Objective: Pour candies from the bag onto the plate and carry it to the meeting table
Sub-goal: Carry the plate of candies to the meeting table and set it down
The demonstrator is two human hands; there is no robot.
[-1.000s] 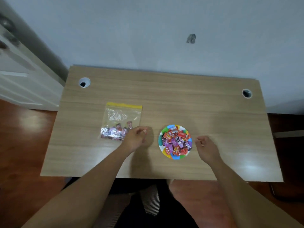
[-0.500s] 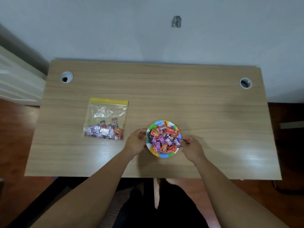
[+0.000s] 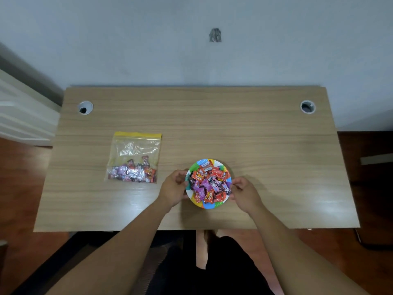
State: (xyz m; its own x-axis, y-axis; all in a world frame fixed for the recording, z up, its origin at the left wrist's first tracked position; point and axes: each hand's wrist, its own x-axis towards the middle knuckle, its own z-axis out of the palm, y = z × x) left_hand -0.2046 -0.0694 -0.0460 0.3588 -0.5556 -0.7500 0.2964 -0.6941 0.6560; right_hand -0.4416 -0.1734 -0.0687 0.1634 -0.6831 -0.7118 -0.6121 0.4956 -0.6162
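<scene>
A small round plate with a rim of many colours sits near the front middle of the wooden desk. It is heaped with wrapped candies, mostly red and purple. My left hand grips the plate's left rim and my right hand grips its right rim. To the left lies a clear zip bag with a yellow strip, flat on the desk, with several candies left at its near end.
Two round cable holes are in the desk's far corners, the left cable hole and the right cable hole. A pale wall stands right behind the desk. A white door frame is at the left. Reddish wooden floor lies on both sides.
My left hand left the bag and both hands closed in on the plate, one at each side of its rim. The view has shifted slightly.
</scene>
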